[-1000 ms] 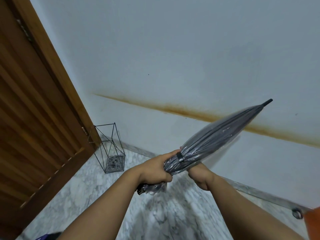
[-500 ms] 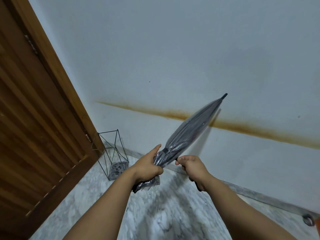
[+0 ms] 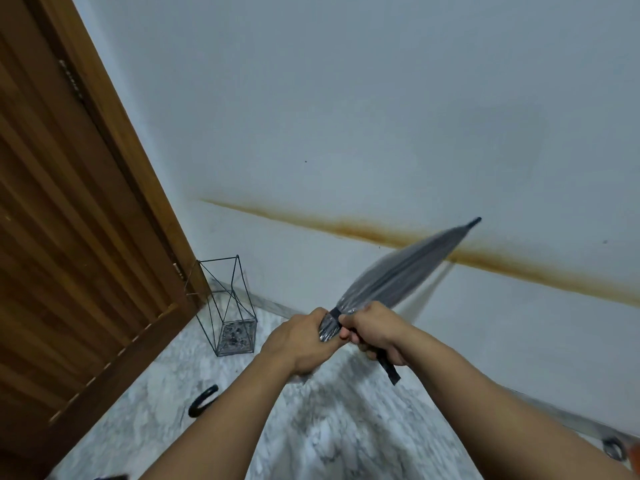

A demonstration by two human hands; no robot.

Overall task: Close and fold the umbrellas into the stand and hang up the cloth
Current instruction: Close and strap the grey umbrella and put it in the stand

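- Brown slatted wooden door (image 3: 69,237) stood at far left; white wall with a rust-coloured streak (image 3: 381,98) ran behind.
- Closed grey translucent umbrella (image 3: 398,271) was held mid-scene, tip slanting up to the right, well apart from the stand.
- Empty black wire-frame umbrella stand (image 3: 228,306) sat on the marble floor, by the door.
- Left hand (image 3: 298,341) was clamped round the bunched canopy base.
- Right hand (image 3: 377,332) pinched the black tie strap (image 3: 388,365), its end hanging loose.
- Risk, judged: slack strap tension could let the folds spring open before fastening.
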